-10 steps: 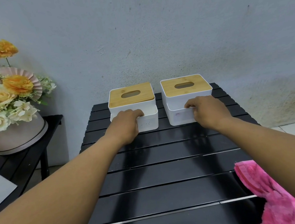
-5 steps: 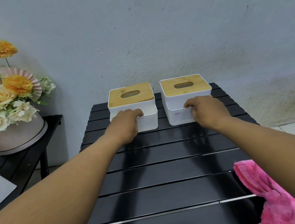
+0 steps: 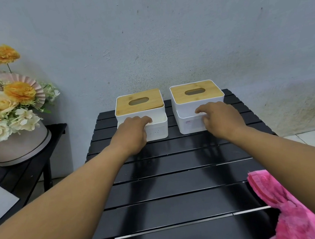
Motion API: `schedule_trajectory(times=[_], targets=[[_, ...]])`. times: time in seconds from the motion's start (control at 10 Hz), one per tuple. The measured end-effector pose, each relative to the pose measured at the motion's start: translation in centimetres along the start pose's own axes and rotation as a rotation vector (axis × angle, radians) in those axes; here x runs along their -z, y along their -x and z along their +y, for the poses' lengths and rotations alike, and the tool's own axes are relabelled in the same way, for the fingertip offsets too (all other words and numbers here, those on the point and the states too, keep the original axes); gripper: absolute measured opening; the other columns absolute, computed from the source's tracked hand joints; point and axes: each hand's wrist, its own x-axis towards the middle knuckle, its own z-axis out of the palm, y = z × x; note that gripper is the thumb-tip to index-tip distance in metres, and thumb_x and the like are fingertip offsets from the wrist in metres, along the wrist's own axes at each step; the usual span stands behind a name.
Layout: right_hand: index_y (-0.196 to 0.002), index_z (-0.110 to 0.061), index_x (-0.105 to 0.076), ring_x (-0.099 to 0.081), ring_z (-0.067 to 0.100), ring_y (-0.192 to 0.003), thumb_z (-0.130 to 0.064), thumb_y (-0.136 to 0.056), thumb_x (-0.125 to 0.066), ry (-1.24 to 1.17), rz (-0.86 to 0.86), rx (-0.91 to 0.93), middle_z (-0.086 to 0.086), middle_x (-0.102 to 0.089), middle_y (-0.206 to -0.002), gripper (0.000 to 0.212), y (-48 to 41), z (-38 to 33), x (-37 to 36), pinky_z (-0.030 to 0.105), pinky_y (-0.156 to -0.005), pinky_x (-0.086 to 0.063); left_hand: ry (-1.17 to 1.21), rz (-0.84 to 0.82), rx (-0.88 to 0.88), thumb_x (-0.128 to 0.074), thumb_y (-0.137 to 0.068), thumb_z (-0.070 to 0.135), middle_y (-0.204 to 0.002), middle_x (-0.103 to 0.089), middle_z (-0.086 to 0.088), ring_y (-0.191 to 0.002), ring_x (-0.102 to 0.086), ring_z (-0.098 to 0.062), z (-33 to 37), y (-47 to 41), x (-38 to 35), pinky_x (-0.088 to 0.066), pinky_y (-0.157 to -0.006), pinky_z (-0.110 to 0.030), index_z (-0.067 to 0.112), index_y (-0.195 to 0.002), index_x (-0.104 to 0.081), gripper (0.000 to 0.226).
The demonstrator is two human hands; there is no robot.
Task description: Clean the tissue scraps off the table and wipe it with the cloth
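The left hand [image 3: 132,133] rests on the front edge of the left tissue box [image 3: 141,114], its fingers curled over the rim of the white lower tray, knuckles up; whether they grip or merely lie there cannot be told. The right hand [image 3: 221,120] sits likewise against the front of the right tissue box [image 3: 197,104], fingers loosely bent and slightly spread, touching the white wall. Both boxes have bamboo lids with an oval slot and stand side by side, apart, at the far end of the black slatted table [image 3: 172,181] by the grey wall. The pink cloth [image 3: 288,208] lies crumpled at the table's near right corner, under the right forearm. A flower arrangement [image 3: 6,110] stands on a side table [image 3: 44,159] to the left.
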Motion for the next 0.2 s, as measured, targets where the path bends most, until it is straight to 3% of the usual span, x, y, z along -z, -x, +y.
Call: schedule_trajectory(times=[0.2], targets=[[-0.122, -0.028, -0.064, -0.056, 0.029, -0.109, -0.020, -0.092, -0.050, -0.001, 0.033, -0.001, -0.001, -0.064, -0.125, 0.034, 1.4, -1.0, 2.2, 0.039, -0.088, -0.044, -0.151, 0.135, -0.043, -0.046, -0.095, 0.017, -0.127, -0.058, -0.002, -0.116, -0.045, -0.027, 0.8, 1.2, 1.4, -0.041, -0.092, -0.042, 0.024, -0.133, -0.053, 0.039]])
